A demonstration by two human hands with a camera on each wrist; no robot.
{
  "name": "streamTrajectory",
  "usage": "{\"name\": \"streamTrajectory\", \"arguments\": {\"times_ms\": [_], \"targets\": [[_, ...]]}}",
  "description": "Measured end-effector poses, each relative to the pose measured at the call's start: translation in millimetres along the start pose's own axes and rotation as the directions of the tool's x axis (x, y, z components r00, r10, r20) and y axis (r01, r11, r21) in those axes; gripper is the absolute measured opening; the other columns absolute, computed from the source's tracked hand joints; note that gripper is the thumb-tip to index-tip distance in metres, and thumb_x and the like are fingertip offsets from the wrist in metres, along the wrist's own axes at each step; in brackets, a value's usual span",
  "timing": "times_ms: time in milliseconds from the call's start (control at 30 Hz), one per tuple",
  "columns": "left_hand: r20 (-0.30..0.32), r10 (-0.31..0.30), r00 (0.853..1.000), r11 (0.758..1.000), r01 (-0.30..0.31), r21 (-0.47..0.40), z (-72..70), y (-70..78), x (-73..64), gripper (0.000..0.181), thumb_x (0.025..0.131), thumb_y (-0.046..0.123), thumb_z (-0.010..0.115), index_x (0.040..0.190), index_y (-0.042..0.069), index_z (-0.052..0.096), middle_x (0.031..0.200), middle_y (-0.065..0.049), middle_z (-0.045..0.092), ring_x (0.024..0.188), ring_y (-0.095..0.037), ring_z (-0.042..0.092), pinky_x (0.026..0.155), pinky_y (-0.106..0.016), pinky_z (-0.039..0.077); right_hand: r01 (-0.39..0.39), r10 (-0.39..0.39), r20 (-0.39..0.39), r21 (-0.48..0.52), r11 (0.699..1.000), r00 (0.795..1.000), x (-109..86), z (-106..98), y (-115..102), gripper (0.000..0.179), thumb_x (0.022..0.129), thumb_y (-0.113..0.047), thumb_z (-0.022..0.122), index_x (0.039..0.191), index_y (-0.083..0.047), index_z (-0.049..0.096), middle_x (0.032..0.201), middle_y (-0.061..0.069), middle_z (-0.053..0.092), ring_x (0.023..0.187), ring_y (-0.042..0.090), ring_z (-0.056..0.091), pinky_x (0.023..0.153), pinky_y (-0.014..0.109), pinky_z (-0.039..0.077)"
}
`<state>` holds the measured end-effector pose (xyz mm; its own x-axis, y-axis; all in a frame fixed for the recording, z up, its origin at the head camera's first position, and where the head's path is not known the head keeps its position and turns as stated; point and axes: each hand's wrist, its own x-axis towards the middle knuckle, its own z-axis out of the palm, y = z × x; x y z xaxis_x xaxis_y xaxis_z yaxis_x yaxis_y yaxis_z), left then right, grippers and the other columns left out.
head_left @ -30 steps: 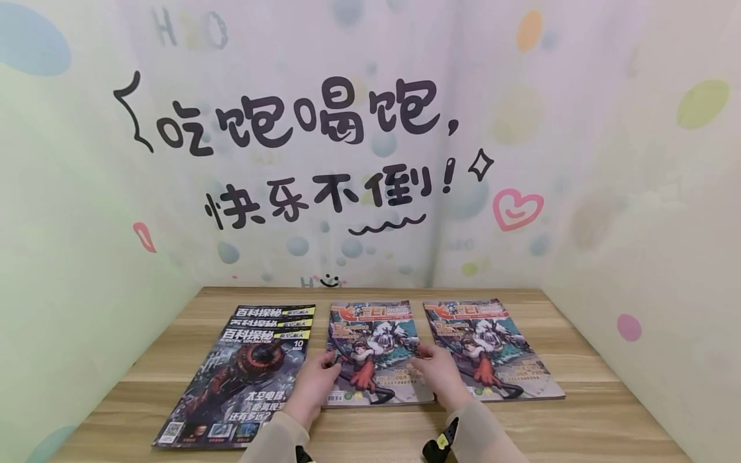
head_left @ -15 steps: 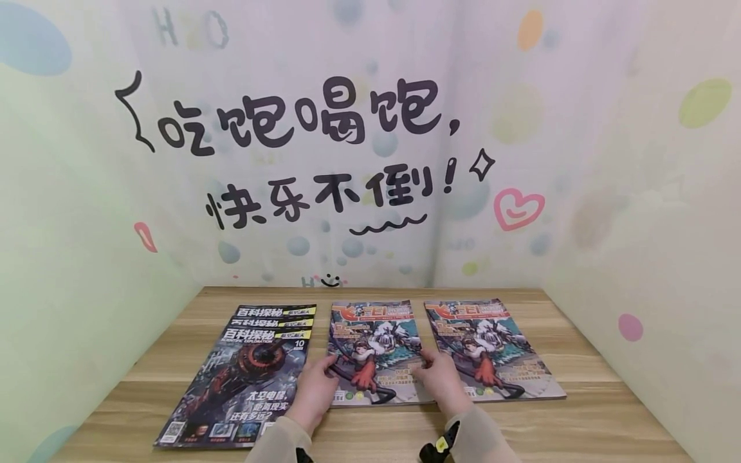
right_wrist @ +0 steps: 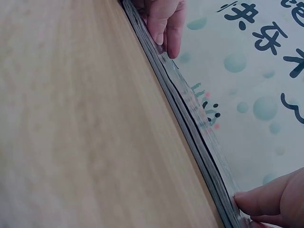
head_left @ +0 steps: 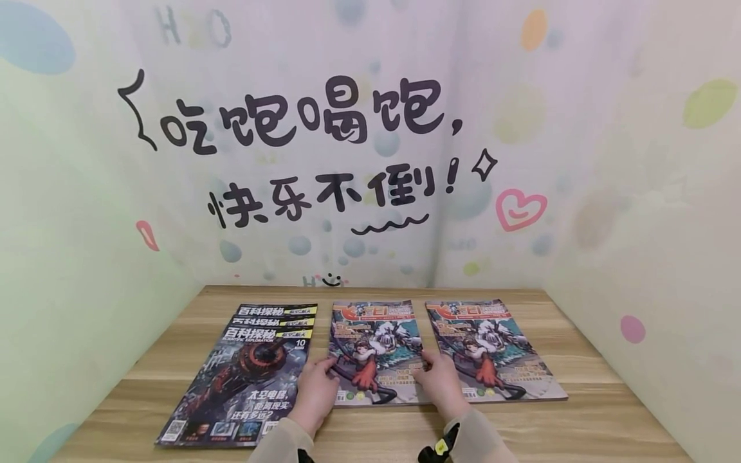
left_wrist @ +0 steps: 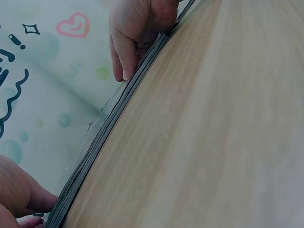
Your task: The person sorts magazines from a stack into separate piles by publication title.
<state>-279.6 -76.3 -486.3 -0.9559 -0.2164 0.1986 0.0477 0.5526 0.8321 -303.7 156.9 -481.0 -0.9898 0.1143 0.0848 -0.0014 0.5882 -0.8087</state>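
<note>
A stack of magazines point(head_left: 376, 354) with a red-and-teal comic cover lies flat in the middle of the table. In the wrist views its layered page edge point(right_wrist: 185, 114) shows more than one magazine. My left hand point(head_left: 317, 389) grips the left side of this stack, thumb at the cover's edge. Opposite it, my right hand point(head_left: 442, 382) holds the right side the same way. The fingertips under or along the edges are partly hidden.
To the left, several dark science magazines point(head_left: 243, 379) lie fanned, tops staggered. At right lies another magazine point(head_left: 492, 354) with the same comic cover. The wooden table point(head_left: 602, 411) meets printed curtain walls point(head_left: 359, 257) at the back and sides.
Both hands stay at the sides of the middle stack, shifting only slightly. The left hand has slid a little toward the near edge; the magazines have hardly moved.
</note>
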Motion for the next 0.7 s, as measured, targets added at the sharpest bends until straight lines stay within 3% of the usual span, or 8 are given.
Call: {"name": "streamTrajectory", "arguments": {"times_ms": [200, 467, 700], "targets": [[0.011, -0.040, 0.999, 0.998, 0.039, 0.046, 0.5, -0.3, 2.6, 0.048, 0.081, 0.002, 0.065, 0.124, -0.015, 0.053, 0.135, -0.031, 0.041, 0.121, -0.054, 0.034, 0.102, -0.061, 0.027, -0.008, 0.008, 0.006, -0.001, 1.000, 1.000, 1.0, -1.7, 0.4, 0.050, 0.081, -0.005, 0.068, 0.128, 0.008, 0.056, 0.131, 0.030, 0.050, 0.124, 0.045, 0.043, 0.101, 0.055, 0.038], [0.014, -0.039, 0.999, 0.997, 0.038, 0.068, -0.1, 0.4, 2.6, 0.046, 0.081, 0.004, 0.065, 0.121, -0.016, 0.055, 0.131, -0.030, 0.044, 0.119, -0.052, 0.037, 0.100, -0.059, 0.029, -0.035, 0.036, 0.027, -0.031, 0.999, 0.999, 1.5, -5.0, -2.0, 0.053, 0.079, -0.005, 0.071, 0.128, 0.011, 0.055, 0.125, 0.028, 0.057, 0.118, 0.041, 0.051, 0.094, 0.052, 0.045], [0.011, -0.052, 0.999, 0.998, 0.052, 0.030, -1.5, 0.7, 1.1, 0.046, 0.081, 0.004, 0.064, 0.122, -0.015, 0.055, 0.131, -0.030, 0.044, 0.119, -0.051, 0.036, 0.101, -0.060, 0.029, -0.073, 0.070, 0.047, 0.067, 0.995, 0.996, 1.7, -4.1, -1.4, 0.057, 0.079, -0.001, 0.069, 0.133, 0.009, 0.051, 0.132, 0.027, 0.052, 0.125, 0.041, 0.045, 0.100, 0.053, 0.041]]}}
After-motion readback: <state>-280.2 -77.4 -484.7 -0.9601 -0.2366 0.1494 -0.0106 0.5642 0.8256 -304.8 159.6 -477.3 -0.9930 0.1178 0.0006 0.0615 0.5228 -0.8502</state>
